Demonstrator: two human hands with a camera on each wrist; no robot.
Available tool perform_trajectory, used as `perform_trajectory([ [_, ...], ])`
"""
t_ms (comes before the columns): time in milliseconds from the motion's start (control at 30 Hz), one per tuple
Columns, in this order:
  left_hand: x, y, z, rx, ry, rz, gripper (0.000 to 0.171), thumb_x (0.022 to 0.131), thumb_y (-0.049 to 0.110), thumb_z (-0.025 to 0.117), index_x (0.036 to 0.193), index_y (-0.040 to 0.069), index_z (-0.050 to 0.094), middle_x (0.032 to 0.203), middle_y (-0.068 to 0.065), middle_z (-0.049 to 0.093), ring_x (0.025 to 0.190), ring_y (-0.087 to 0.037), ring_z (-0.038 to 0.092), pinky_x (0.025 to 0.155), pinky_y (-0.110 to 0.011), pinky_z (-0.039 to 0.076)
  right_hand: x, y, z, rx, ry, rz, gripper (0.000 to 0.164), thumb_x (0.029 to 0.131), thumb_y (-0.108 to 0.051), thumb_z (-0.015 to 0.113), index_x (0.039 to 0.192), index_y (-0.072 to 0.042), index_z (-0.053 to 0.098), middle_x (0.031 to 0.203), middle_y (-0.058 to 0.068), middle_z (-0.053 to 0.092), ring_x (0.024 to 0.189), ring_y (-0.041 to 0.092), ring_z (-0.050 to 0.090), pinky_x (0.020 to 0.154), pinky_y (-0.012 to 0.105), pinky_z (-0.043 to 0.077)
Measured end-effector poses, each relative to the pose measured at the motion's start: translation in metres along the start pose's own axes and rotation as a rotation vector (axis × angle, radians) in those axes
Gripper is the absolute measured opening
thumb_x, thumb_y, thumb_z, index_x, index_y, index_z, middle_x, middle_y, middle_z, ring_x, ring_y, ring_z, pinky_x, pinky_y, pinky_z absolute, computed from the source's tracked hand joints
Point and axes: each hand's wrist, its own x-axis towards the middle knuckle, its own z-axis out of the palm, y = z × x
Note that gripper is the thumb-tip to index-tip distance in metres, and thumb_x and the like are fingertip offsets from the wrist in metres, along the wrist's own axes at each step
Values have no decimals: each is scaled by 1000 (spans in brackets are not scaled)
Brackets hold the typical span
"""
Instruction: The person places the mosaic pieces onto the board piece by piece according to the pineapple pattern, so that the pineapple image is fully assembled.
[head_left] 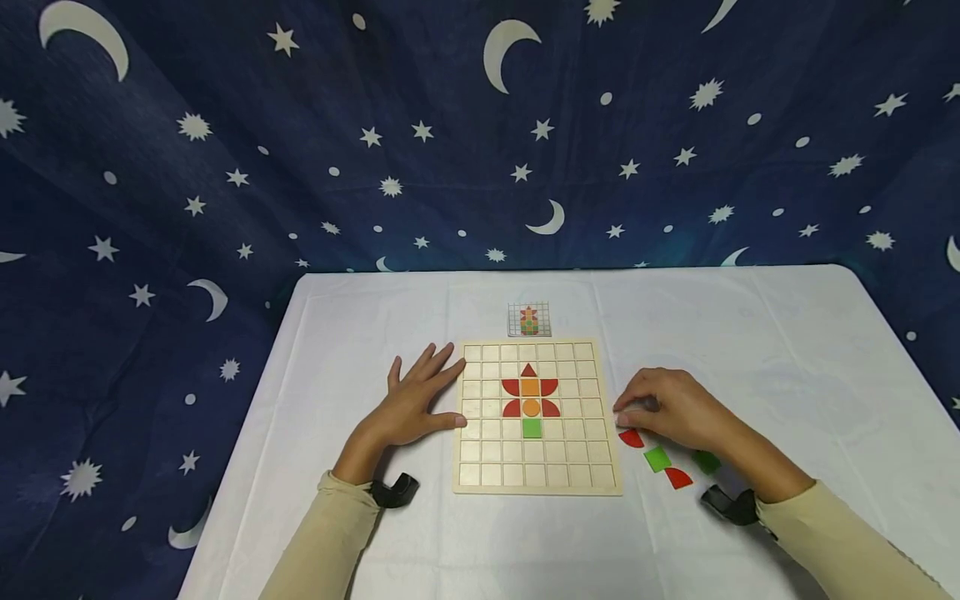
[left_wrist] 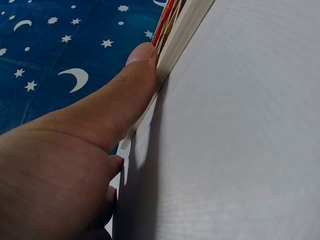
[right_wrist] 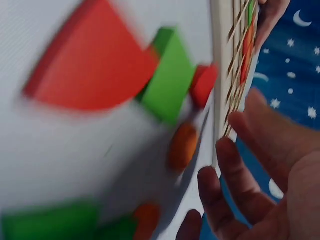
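My left hand point(head_left: 415, 406) lies spread beside the pale gridded wooden board point(head_left: 495, 475), with its thumb and a fingertip touching the left edge. In the left wrist view the thumb point(left_wrist: 117, 97) presses against the board's side. Red, orange and green tiles form a flower on the grid, with a green square point(head_left: 532, 428) lowest. My right hand point(head_left: 678, 408) is just off the board's right edge, fingers bent and thumb near the index finger. Whether a tile sits between those fingertips is hidden. Beneath it lies a red quarter-circle tile point(head_left: 632, 438).
Loose tiles lie right of the board: a green square point(head_left: 657, 459), another red quarter circle point(head_left: 678, 477) and a green piece point(head_left: 706, 462) partly under the wrist. Orange pieces point(right_wrist: 183, 147) show in the right wrist view. A small pattern card point(head_left: 545, 318) lies behind the board.
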Motion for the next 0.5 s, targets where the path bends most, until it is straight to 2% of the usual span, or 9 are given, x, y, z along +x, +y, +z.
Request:
perform_trajectory([
  [200,-1,0,0,-3,-6,-9,91,87,54,76,161,23,33,172,-5,17,161,-33,5,117,-74,-8,-9,15,-8,-35,-87,-2,20,77,-32,91,93,-33,79,96,-19,67,92,9,57,79,29,47],
  [500,0,0,0,-1,-6,-13,91,87,55,75,161,24,33,172,-3,17,161,-31,4,118,-73,-8,-15,30,-17,-15,-99,-19,24,75,-33,91,95,-34,78,97,-20,68,88,5,55,76,26,49],
])
